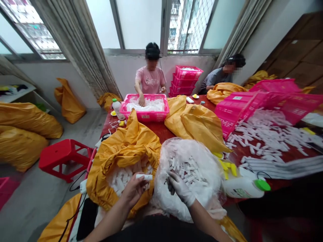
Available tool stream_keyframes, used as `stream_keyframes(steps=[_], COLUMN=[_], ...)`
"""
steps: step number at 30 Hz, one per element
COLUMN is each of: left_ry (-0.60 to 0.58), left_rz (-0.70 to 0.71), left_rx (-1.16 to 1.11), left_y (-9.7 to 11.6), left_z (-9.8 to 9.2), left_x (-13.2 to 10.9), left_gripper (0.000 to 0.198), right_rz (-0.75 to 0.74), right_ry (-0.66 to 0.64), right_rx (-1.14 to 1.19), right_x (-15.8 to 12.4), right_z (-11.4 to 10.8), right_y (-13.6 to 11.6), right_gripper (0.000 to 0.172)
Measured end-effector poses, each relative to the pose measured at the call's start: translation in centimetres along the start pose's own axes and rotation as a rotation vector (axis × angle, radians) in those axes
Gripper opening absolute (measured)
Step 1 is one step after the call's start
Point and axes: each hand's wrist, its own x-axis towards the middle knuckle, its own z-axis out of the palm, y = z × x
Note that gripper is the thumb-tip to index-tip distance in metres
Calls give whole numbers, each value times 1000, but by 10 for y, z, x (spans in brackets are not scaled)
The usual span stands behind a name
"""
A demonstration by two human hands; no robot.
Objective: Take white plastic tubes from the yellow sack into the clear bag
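Observation:
My left hand [133, 191] pinches a small white plastic tube [144, 176] between its fingers, above the mouth of a yellow sack [121, 161] filled with similar white tubes [118, 181]. My right hand [181, 189], in a white glove, rests at a clear plastic bag [191, 161] holding a heap of white tubes [186, 171]. Its fingers are apart and hold no tube that I can see. A small dark object [171, 187] shows beside the glove, too unclear to name.
A red table [156, 129] holds a pink crate [143, 107] of white tubes, yellow sacks, and a white bottle with a green cap [246, 187]. Tubes spill from a tipped pink crate [267, 104] at right. Two co-workers [150, 75] sit beyond; a red stool [64, 158] stands left.

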Motion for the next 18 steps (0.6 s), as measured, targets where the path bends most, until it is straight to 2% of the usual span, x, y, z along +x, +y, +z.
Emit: stream_keyframes(steps=[4, 6, 9, 11, 14, 16, 18], left_ry=[-99, -138, -188, -244, -358, -385, -386], left_rz=[-21, -8, -9, 23, 131, 182, 188], left_rx=[-76, -1, 140, 225, 408, 513, 547], left_y=[3, 1, -5, -8, -9, -8, -7], left_z=[13, 20, 33, 42, 49, 49, 48], left_x=[-22, -26, -28, -29, -31, -34, -38], left_gripper=[36, 41, 46, 50, 52, 53, 55], right_rz=[136, 94, -138, -228, -241, -250, -247], right_ry=[-187, -209, -121, 13, 186, 193, 146], right_rx=[-74, -201, -290, -150, 118, 158, 151], right_x=[4, 2, 0, 0, 1, 1, 0], right_z=[26, 31, 37, 42, 48, 50, 50], right_y=[-10, -18, -28, -31, -31, -28, -26], right_gripper=[37, 29, 18, 24, 34, 32, 32])
